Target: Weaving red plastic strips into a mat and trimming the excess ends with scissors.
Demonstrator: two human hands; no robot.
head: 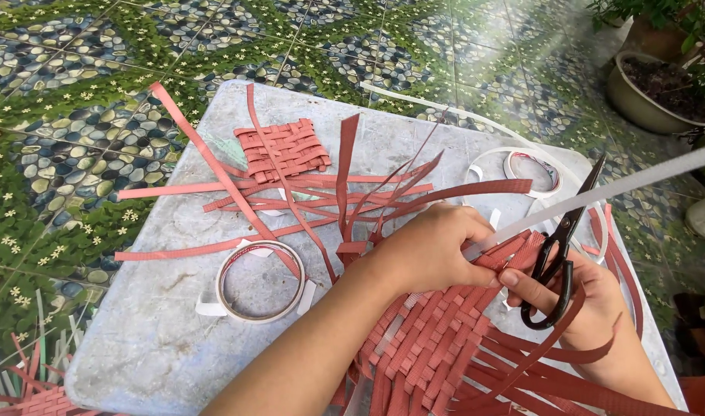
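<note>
**Q:** What is each hand doing, and why is it held that way?

**A:** The left hand lies curled, palm down, over the upper edge of the red woven mat, fingers closed onto the weave where a white strip enters it. This grip pins the mat flat and anchors the strip end. The right hand is closed through the loops of the black scissors, blades pointing up and away, clear of the work; its thumb also presses on the mat edge. Whether the blades are fully shut is hard to tell from this angle.

**Q:** Where does the mat sit?

**A:** At the near edge of the grey table, partly overhanging toward the person, with loose red tails trailing to the right.

**Q:** And the surrounding items?

**A:** A roll of tape lies flat just left of the forearm, within reach. A second tape ring lies beyond the scissors. Loose red strips are fanned across the table centre, and a small woven square rests on them at the far side, well apart from both hands.
</note>
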